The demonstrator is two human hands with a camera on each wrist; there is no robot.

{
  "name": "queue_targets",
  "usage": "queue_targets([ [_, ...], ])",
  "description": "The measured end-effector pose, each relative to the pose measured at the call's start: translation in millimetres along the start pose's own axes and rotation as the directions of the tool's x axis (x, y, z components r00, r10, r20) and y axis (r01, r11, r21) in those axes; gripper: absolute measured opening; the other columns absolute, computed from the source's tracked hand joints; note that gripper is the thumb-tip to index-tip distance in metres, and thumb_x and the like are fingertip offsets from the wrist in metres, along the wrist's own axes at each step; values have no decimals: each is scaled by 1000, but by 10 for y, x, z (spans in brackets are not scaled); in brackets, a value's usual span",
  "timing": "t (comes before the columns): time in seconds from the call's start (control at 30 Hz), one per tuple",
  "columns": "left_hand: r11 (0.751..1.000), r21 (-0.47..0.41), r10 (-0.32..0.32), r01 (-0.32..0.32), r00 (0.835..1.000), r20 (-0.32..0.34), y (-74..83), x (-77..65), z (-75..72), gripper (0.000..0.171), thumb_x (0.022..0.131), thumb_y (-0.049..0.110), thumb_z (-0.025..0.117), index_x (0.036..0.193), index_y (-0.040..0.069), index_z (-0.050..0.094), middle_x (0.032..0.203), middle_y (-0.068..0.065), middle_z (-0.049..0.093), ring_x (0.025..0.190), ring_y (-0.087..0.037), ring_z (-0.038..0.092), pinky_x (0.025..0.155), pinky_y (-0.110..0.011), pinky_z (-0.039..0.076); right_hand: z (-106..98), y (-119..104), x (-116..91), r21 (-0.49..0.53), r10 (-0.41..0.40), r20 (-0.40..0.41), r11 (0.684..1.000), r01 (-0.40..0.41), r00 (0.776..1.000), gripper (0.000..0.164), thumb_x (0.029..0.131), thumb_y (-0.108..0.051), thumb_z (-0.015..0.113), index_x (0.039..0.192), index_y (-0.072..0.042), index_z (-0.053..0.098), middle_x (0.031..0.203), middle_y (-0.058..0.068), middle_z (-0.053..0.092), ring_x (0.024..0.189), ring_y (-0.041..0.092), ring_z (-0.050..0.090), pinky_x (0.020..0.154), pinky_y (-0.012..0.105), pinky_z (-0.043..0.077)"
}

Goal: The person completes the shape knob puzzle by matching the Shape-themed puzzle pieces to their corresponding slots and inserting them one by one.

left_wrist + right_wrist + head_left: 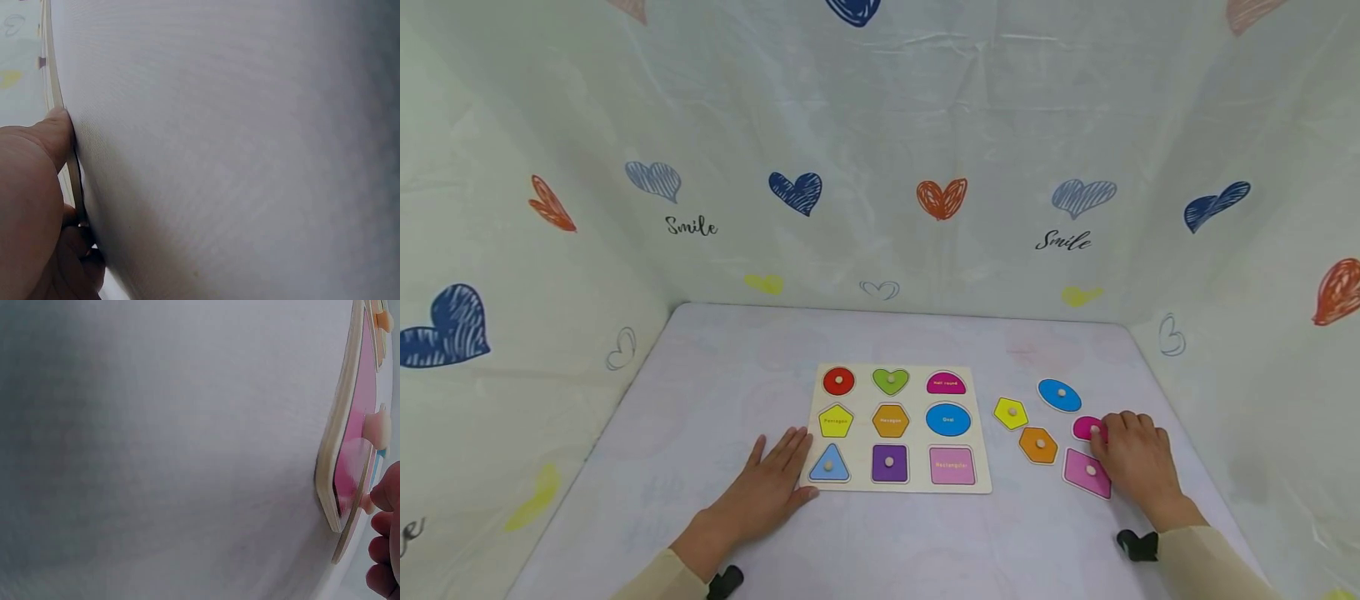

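Note:
A wooden shape-puzzle board (pixel 919 486) lies flat on the table. My left hand (pixel 767 479) rests at its left edge, fingers extended, thumb by the near corner; the left wrist view shows the thumb (pixel 57 134) against the board's edge. My right hand (pixel 1138 458) pinches the knob of the magenta half-round piece (pixel 1082 427), partly covered by the fingers. In the right wrist view, its thumb (pixel 389 487) meets that knob, with the other fingers curled. Just nearer lies the pink rectangular piece (pixel 1081 471), its knob (pixel 377 430) untouched.
Beside the board lie a yellow pentagon piece (pixel 1011 413), an orange hexagon piece (pixel 1037 447) and a blue oval piece (pixel 1060 395). Knobbed pieces, such as the red circle (pixel 831 377) and purple square (pixel 880 473), sit in the board. A heart-printed curtain (pixel 865 117) surrounds the table (pixel 730 350).

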State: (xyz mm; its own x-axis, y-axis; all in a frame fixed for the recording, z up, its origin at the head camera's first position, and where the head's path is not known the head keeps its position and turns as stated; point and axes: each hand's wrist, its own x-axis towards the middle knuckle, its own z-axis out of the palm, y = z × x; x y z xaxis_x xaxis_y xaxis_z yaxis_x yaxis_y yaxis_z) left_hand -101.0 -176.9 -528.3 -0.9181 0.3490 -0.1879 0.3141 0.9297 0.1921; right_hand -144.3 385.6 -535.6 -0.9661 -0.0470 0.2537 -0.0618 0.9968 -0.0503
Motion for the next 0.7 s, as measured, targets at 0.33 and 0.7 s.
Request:
queue_targets([
  [0.33,1000,0,-13,13,1000,6,-2,10,8,87,102,54,63,167,8,28,174,-10,28,163,-31,21,131,-64,12,32,1,15,1,4,22,1000,-4,1000,38,88,-13,83,111,9,62,103,28,62,102,49,54,84,66,50],
  [0.7,1000,-5,-9,9,1000,21,-7,6,-4,86,103,54,61,167,7,27,175,-11,27,163,-32,20,131,-64,11,59,3,37,-8,6,37,1000,-6,999,40,88,-13,84,112,10,63,104,29,63,102,49,55,84,66,51],
])
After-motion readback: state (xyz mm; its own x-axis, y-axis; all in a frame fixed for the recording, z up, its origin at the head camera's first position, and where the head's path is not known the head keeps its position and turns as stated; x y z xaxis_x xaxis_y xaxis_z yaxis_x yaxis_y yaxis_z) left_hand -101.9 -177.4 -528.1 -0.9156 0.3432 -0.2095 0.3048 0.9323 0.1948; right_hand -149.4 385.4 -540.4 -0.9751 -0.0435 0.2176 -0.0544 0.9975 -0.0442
